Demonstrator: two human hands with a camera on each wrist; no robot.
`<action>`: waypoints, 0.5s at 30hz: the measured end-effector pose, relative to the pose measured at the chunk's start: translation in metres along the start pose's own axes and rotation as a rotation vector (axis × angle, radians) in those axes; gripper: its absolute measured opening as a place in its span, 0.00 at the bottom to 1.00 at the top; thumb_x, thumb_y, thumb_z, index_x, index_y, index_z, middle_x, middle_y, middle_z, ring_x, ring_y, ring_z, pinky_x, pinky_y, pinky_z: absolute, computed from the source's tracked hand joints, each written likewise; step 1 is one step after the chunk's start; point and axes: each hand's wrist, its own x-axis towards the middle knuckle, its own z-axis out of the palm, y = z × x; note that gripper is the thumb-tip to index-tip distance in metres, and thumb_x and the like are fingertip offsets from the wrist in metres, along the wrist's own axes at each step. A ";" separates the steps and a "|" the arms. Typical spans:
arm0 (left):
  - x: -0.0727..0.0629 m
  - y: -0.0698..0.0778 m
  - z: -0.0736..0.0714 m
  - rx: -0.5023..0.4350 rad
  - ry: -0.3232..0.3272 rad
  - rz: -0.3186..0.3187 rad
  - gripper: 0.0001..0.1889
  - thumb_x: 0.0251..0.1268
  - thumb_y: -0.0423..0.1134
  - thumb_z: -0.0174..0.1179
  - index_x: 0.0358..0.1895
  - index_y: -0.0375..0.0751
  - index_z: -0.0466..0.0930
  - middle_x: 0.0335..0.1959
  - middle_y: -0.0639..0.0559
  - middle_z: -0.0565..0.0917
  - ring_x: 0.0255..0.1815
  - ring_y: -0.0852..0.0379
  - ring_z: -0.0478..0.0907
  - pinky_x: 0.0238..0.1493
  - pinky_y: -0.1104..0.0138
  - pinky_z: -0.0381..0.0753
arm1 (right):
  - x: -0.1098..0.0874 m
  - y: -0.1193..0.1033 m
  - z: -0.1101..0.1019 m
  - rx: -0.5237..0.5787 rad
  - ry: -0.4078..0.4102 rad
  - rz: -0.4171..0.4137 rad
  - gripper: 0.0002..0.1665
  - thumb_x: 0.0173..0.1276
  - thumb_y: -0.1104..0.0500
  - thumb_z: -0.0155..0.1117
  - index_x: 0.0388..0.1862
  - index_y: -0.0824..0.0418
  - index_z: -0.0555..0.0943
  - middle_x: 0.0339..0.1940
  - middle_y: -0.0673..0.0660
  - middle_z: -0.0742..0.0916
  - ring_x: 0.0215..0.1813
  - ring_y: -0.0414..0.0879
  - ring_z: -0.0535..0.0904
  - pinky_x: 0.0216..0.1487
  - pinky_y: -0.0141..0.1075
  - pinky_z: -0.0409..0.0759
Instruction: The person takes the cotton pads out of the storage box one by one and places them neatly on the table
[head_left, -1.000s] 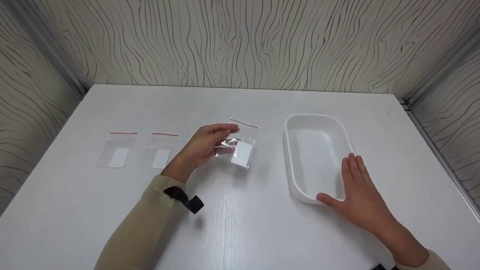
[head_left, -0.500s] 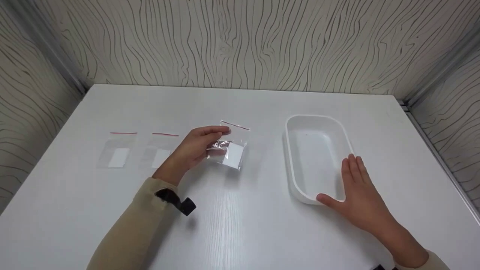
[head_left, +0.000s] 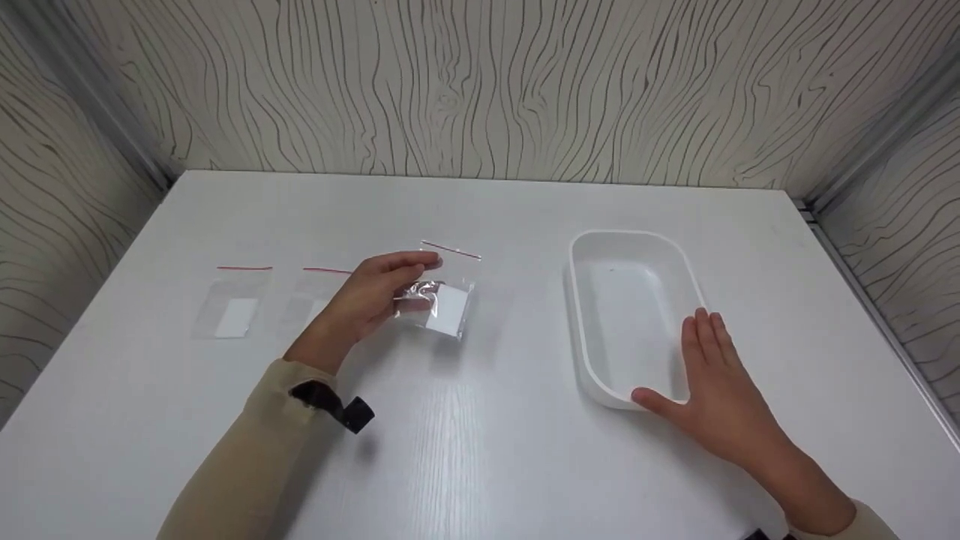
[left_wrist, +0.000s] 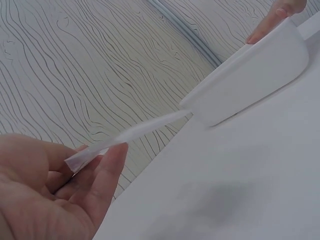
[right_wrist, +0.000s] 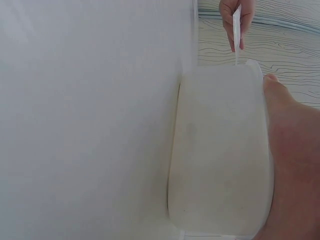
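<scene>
My left hand point(head_left: 371, 296) pinches a small clear zip bag point(head_left: 448, 309) by its left side, above the middle of the table. A white label and a thin red strip along the top mark this bag. Edge-on, the same zip bag point(left_wrist: 145, 131) crosses the left wrist view. My right hand point(head_left: 726, 401) rests on the near right rim of a white plastic tub point(head_left: 630, 322), fingers straight and thumb spread along the near edge. Nothing shows inside the tub. In the right wrist view, the tub's outer side point(right_wrist: 220, 150) lies against that hand.
Two similar zip bags lie flat on the white table point(head_left: 480, 465) at the left: one fully visible point(head_left: 235, 318), one partly covered point(head_left: 298, 309) by my left hand and wrist. Wood-patterned panels point(head_left: 480, 90) stand behind the table and at both sides.
My left hand has moved left with the zip bag, away from the tub, and now covers more of the nearer flat bag. The right hand and the tub stay in place.
</scene>
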 end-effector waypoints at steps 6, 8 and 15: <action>-0.002 -0.001 -0.010 -0.002 0.025 -0.010 0.18 0.79 0.29 0.51 0.68 0.34 0.75 0.68 0.44 0.76 0.63 0.46 0.74 0.49 0.65 0.87 | 0.000 0.000 -0.001 0.002 0.000 0.001 0.73 0.64 0.27 0.65 0.80 0.76 0.40 0.82 0.74 0.43 0.83 0.64 0.29 0.79 0.63 0.43; -0.004 0.000 -0.012 0.001 0.024 -0.011 0.19 0.79 0.30 0.51 0.68 0.34 0.75 0.68 0.44 0.76 0.63 0.46 0.74 0.52 0.63 0.86 | 0.000 0.000 -0.001 0.002 0.001 0.000 0.73 0.64 0.28 0.65 0.80 0.76 0.40 0.82 0.74 0.43 0.83 0.64 0.29 0.79 0.63 0.43; -0.008 0.000 -0.020 0.017 0.025 -0.014 0.19 0.80 0.31 0.51 0.69 0.35 0.74 0.69 0.44 0.75 0.66 0.42 0.71 0.56 0.62 0.85 | 0.000 -0.001 -0.001 0.003 -0.013 0.004 0.73 0.65 0.27 0.64 0.80 0.76 0.39 0.82 0.73 0.42 0.83 0.63 0.28 0.79 0.62 0.42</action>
